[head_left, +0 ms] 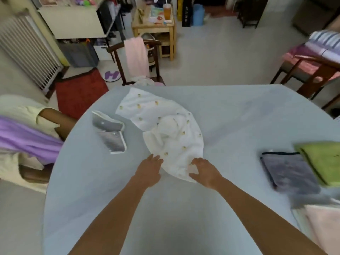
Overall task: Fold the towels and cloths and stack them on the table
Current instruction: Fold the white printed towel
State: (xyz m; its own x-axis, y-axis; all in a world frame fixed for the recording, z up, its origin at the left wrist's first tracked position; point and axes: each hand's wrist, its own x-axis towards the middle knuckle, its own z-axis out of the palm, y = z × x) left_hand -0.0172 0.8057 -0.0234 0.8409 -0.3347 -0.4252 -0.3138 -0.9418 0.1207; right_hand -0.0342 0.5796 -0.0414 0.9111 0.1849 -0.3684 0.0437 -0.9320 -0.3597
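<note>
A white towel (161, 126) with small yellow prints lies crumpled in the middle of the round table (239, 116). My left hand (150, 170) lies with straight fingers at the towel's near left edge. My right hand (204, 171) has its fingers curled over the near edge of the towel and grips it. A grey cloth (110, 133) with white trim sits folded to the left. At the right edge lie a folded dark grey cloth (287, 172), a green towel (323, 161) and a pink towel (325, 227).
A chair (152, 57) with a pink towel (136, 56) over its back stands beyond the table's far edge. A person in a pale shirt (22, 115) with purple cloth sits at the left. A red mat (79, 92) lies on the floor.
</note>
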